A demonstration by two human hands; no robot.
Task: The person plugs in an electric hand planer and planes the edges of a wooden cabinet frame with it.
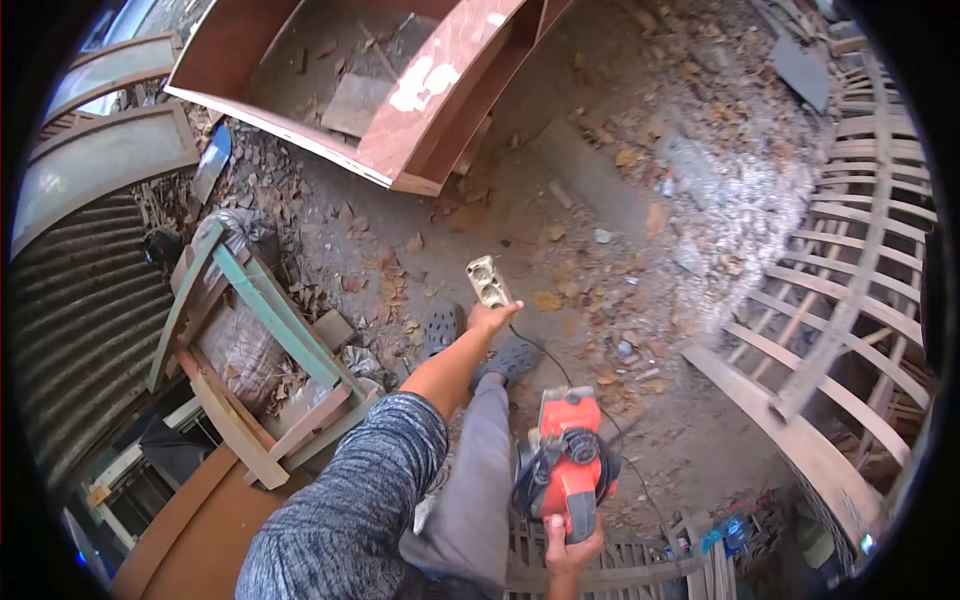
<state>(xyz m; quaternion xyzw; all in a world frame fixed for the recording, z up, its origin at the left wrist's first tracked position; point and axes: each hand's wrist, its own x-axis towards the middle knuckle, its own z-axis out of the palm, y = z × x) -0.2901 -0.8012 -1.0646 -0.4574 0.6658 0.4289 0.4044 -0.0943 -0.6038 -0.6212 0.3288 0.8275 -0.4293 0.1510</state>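
Power strip [487,280] is gripped at its end by the left hand [494,316], near the shoes [513,360]. Red power tool [571,450], with black cable [533,482] bundled on it, is held by its handle in the closed right hand [575,548].

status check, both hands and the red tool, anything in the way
Left hand holding socket strip. Right hand gripping red power tool. Thin cable running close by.

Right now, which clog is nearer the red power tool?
The right clog, where the grey trouser leg ends; the left clog is farther from the red power tool.
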